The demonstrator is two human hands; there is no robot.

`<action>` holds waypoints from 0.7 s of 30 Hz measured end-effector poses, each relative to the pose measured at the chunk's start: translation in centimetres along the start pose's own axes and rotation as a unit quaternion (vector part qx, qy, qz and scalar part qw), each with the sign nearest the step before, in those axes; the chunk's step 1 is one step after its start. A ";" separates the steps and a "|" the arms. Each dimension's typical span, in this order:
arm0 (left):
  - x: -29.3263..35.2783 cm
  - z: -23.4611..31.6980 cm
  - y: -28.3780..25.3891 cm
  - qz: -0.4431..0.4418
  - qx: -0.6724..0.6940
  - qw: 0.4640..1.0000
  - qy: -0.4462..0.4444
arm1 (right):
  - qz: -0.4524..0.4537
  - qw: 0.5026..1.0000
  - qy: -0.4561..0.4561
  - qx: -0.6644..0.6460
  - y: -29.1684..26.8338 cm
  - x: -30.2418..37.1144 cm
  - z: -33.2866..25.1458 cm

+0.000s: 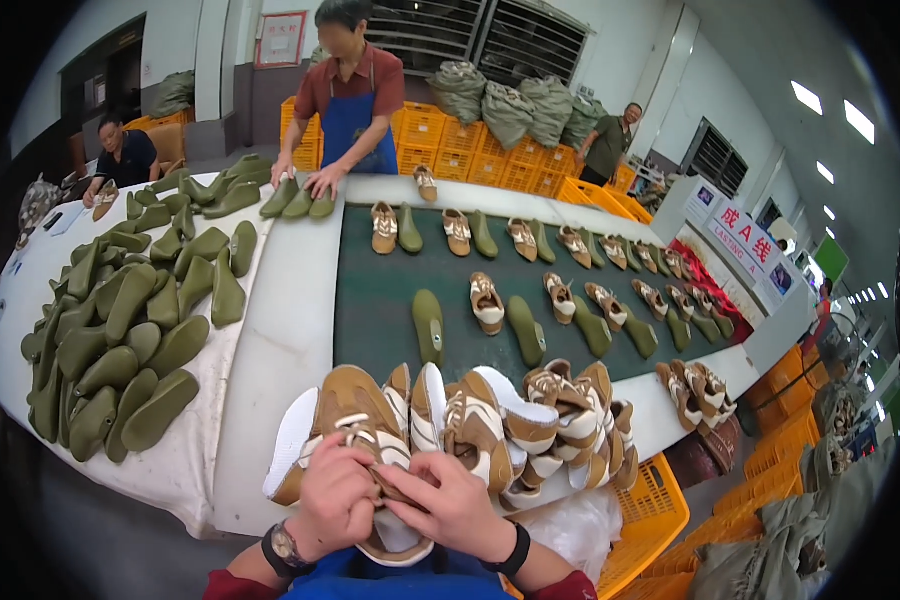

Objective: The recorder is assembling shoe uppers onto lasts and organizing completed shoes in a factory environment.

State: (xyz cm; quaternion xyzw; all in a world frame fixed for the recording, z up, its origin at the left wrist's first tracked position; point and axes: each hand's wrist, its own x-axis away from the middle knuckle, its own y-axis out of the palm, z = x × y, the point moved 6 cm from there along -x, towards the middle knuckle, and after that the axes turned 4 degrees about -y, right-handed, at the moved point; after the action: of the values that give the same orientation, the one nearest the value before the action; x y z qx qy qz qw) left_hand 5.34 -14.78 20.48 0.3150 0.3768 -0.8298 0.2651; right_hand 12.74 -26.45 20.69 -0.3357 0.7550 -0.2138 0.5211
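Close in front of me is a brown suede shoe [350, 395] with white stripes, its toe pointing away. My left hand [335, 497] is closed on the shoe's upper by the laces. Opposite it, my right hand [452, 507] pinches the other edge of the shoe opening. Some fingertips are hidden in the folds of the upper. A white insole-shaped piece [290, 440] sticks out left of the shoe. More brown and white shoes [475, 415] are heaped right of my hands along the table edge.
A pile of green shoe lasts [120, 330] covers the left table. Shoes and lasts stand in rows on a green conveyor belt [380, 310]. Across it, a person in a blue apron [370, 110] touches green lasts. An orange crate [655, 520] stands at my right.
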 end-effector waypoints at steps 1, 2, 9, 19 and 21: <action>0.2 0.2 0.2 0.002 0.020 1.000 0.002 | -0.012 1.000 0.004 -0.016 0.7 0.5 0.3; 0.1 0.1 0.3 0.006 0.015 1.000 0.002 | -0.012 1.000 -0.001 -0.019 0.8 0.6 0.6; -0.2 1.7 1.3 -0.137 0.124 0.981 0.055 | 0.118 0.990 0.057 -0.043 -0.4 1.4 1.8; -0.7 1.8 3.2 -0.133 -0.100 0.985 -0.051 | 0.112 0.990 -0.063 0.059 -1.9 2.1 1.4; -0.7 2.1 3.5 -0.151 -0.111 0.981 -0.042 | 0.099 0.992 -0.054 0.056 -1.7 2.6 1.5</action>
State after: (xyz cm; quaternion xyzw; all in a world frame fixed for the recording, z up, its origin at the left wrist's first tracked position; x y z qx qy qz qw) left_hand 7.45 -18.28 20.43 0.1878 0.4980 -0.8260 0.1856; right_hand 14.03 -29.42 19.62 -0.2404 0.7424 -0.1844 0.5975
